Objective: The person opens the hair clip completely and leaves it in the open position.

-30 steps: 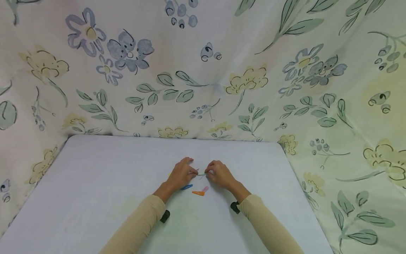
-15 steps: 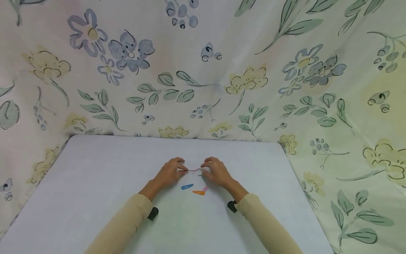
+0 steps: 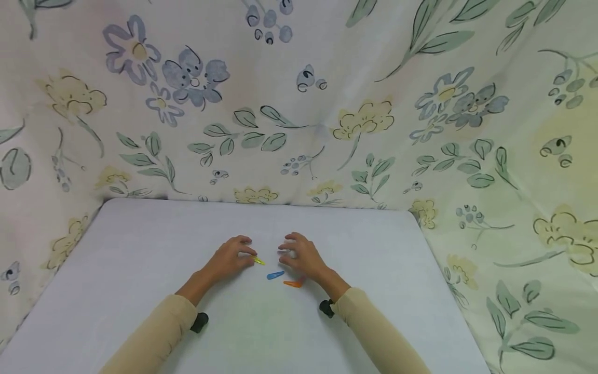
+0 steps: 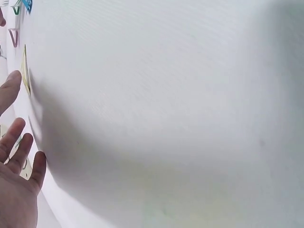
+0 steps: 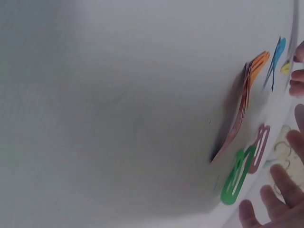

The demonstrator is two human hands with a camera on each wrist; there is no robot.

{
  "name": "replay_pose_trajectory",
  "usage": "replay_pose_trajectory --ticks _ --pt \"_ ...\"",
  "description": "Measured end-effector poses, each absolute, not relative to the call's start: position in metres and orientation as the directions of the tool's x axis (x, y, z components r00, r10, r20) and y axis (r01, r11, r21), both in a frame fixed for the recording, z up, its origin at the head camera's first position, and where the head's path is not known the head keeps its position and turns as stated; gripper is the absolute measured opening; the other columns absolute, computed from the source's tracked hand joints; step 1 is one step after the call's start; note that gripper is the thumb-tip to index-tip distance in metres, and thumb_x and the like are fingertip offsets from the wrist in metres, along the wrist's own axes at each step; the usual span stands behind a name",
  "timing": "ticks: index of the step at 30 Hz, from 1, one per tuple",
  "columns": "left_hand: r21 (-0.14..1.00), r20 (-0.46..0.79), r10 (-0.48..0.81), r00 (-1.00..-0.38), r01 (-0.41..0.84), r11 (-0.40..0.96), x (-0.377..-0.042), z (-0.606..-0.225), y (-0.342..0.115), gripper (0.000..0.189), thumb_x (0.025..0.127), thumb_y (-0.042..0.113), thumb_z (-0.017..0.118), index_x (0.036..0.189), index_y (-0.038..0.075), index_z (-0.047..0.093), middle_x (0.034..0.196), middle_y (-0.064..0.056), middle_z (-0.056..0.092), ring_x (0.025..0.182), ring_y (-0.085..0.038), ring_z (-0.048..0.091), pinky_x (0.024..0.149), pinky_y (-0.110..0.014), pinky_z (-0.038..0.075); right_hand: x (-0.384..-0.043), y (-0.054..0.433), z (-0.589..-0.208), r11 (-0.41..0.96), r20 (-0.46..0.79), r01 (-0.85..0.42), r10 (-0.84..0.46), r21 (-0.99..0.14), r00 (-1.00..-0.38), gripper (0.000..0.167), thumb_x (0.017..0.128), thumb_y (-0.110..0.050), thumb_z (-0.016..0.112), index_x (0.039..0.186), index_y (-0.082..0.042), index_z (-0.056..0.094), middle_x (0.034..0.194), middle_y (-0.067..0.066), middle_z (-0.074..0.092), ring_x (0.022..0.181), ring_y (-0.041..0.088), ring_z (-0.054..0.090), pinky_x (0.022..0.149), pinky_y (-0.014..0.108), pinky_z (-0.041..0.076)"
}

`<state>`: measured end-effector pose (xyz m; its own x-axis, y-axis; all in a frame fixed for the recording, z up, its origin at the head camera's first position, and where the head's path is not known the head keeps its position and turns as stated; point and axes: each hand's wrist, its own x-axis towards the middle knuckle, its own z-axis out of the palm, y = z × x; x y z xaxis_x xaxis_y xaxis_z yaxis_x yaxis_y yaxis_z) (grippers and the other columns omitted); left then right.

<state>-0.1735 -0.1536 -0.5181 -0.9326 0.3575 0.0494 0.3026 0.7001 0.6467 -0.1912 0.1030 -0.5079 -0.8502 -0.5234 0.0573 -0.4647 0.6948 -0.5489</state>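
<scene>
Both hands are relaxed and grasp nothing — the left hand (image 3: pixel 229 257) has its thumb just beside the yellow clip (image 3: pixel 259 261) on the worktop (image 3: pixel 261 332), while the right hand (image 3: pixel 303 258) spreads near the green clip (image 5: pixel 243 175) and the dark red clip (image 5: pixel 262 148). Between them, nearer the person, lie the blue clip (image 3: pixel 275 275) and the orange clip (image 3: pixel 293 284) — the latter against the pink clip (image 5: pixel 234 128).

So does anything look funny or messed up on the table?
Just a little: the narrow pink hair clip seems to overlap the tapered orange hair clip in the right wrist view, so they look crossed. Nothing looks spilled, and I can't see any damage.
</scene>
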Motion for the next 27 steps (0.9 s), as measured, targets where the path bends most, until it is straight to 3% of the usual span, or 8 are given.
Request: replay_pose_trajectory --ticks 11,20,27 --pt "0.611 0.134 0.373 -0.918 0.373 0.698 -0.175 -0.528 -0.162 0.008 0.084 0.008 0.078 0.092 0.010 0.080 0.126 -0.017 0.063 0.124 -0.038 0.052 0.104 -0.059 0.038 -0.185 0.078 -0.509 0.735 -0.019 -0.472 -0.549 -0.487 -0.835 0.027 0.093 -0.028 0.072 0.117 -0.017 0.075 0.141 0.005 0.056 0.141 0.025 0.037 0.110 0.053 0.035" --pt "0.595 0.148 0.372 -0.916 0.383 0.707 -0.175 -0.531 -0.159 0.007 0.085 0.009 0.078 0.090 0.012 0.080 0.125 -0.015 0.063 0.123 -0.037 0.052 0.102 -0.061 0.037 -0.182 0.070 -0.510 0.752 -0.012 -0.518 -0.572 -0.408 -0.820 0.026 0.093 -0.029 0.072 0.115 -0.018 0.076 0.137 0.003 0.059 0.141 0.024 0.038 0.112 0.049 0.033" --pt "0.569 0.194 0.390 -0.900 0.427 0.702 -0.175 -0.530 -0.155 0.003 0.087 0.012 0.076 0.089 0.010 0.078 0.122 -0.015 0.063 0.120 -0.037 0.054 0.098 -0.061 0.040 -0.186 0.069 -0.515 0.736 0.017 -0.552 -0.594 -0.391 -0.804 0.017 0.091 -0.026 0.073 0.105 -0.019 0.080 0.130 0.002 0.064 0.137 0.025 0.043 0.107 0.051 0.039"
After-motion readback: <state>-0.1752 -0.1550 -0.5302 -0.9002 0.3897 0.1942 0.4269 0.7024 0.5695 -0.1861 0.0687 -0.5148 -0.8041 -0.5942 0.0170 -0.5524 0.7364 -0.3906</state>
